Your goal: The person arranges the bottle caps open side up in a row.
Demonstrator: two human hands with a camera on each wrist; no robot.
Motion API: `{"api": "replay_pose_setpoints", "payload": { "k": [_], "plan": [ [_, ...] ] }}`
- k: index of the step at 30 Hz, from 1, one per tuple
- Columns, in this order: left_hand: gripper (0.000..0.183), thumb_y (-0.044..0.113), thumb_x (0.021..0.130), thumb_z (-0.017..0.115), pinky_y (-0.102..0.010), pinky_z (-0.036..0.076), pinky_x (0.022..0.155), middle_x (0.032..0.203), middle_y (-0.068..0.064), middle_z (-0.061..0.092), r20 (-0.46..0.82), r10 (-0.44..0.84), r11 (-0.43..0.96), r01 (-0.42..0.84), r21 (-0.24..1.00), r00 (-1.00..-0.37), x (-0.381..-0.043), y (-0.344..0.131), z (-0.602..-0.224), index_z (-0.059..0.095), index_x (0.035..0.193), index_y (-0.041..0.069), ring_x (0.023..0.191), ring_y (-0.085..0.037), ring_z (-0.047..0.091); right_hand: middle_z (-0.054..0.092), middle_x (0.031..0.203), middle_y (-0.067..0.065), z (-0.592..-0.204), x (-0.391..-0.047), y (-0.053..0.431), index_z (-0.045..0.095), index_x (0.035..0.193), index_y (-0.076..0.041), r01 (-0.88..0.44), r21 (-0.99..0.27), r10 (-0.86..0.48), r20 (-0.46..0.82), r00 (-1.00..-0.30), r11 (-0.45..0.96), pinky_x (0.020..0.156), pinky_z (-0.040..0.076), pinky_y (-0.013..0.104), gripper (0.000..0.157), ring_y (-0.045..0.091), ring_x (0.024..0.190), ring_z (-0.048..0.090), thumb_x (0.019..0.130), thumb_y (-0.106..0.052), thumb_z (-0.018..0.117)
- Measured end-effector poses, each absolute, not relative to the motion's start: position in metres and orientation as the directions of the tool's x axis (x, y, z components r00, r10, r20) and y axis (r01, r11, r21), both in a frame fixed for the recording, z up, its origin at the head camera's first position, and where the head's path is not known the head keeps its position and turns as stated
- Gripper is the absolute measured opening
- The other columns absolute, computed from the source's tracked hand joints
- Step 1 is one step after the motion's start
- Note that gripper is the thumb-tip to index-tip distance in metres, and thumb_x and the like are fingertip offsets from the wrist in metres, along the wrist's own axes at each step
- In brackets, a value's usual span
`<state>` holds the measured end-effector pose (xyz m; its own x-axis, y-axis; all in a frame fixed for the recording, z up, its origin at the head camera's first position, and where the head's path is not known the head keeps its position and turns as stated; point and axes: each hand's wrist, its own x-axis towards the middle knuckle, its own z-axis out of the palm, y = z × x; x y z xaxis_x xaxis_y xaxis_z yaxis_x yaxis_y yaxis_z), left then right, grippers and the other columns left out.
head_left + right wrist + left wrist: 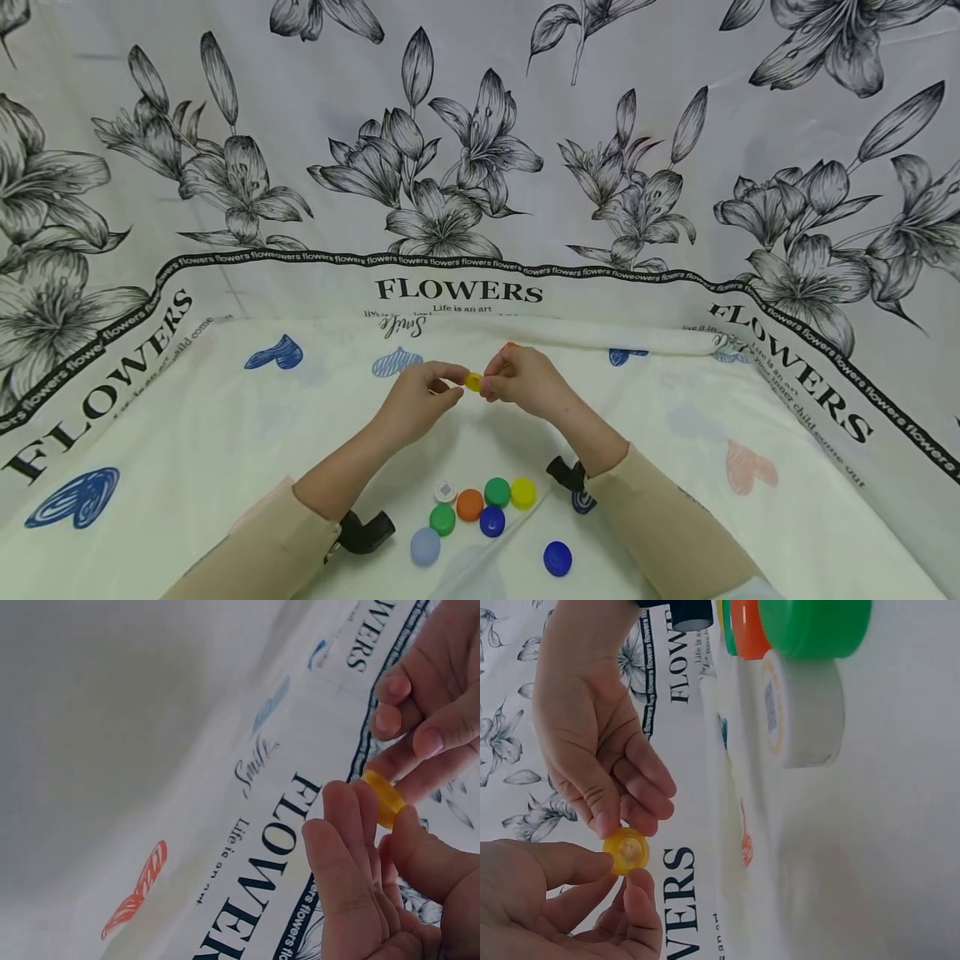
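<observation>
Your right hand (531, 383) pinched the small yellow cap (473, 382), raised between both hands, while your left hand (417, 403) touched its opposite edge, whether pinching too I couldn't tell, and other round caps (470, 505) lay nearer you on the heart-printed cloth (195, 433).

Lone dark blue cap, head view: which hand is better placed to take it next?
Likely the right hand: the lone dark blue cap lies nearer it than the left hand, toward the right sleeve. Both touch the small yellow cap, so right should let go first.
</observation>
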<state>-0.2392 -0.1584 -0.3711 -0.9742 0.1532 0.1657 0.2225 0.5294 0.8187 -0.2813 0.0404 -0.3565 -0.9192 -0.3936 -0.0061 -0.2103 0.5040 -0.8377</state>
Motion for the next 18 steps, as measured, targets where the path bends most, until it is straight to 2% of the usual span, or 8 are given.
{"api": "replay_pose_setpoints", "payload": {
  "k": [5, 11, 18],
  "plan": [
    [0.034, 0.004, 0.096, 0.069, -0.032, 0.057, 0.079, 0.121, -0.007, 0.068, 0.203, 0.164, 0.515, 0.259, 0.817, -0.965, -0.2399, -0.1561, -0.3743, 0.069, 0.13, 0.006, 0.095, -0.021, 0.065, 0.074, 0.085, 0.003, -0.3563, -0.2834, 0.0416, 0.067, 0.099, -0.005, -0.188, -0.856, -0.351, 0.009, -0.937, 0.481, 0.079, 0.06, 0.034, 0.014, 0.032, 0.091, 0.074, 0.097, -0.017, 0.072],
    [0.04, 0.002, 0.096, 0.069, -0.033, 0.057, 0.082, 0.122, -0.01, 0.067, 0.202, 0.164, 0.502, 0.258, 0.826, -0.965, -0.2393, -0.1562, -0.3778, 0.065, 0.135, 0.004, 0.097, -0.021, 0.067, 0.074, 0.085, 0.004, -0.3592, -0.2841, 0.0401, 0.069, 0.102, -0.003, -0.181, -0.871, -0.332, 0.022, -0.943, 0.456, 0.08, 0.06, 0.034, 0.014, 0.031, 0.09, 0.075, 0.099, -0.017, 0.07],
    [0.043, 0.002, 0.096, 0.069, -0.032, 0.057, 0.081, 0.124, -0.009, 0.066, 0.141, 0.144, 0.48, 0.194, 0.856, -0.979, -0.2418, -0.1565, -0.3783, 0.063, 0.138, 0.003, 0.1, -0.022, 0.065, 0.074, 0.089, 0.006, -0.3597, -0.2843, 0.0393, 0.069, 0.107, -0.002, -0.165, -0.888, -0.35, 0.005, -0.937, 0.429, 0.084, 0.059, 0.036, 0.013, 0.03, 0.092, 0.074, 0.099, -0.012, 0.069]
  ]
}}
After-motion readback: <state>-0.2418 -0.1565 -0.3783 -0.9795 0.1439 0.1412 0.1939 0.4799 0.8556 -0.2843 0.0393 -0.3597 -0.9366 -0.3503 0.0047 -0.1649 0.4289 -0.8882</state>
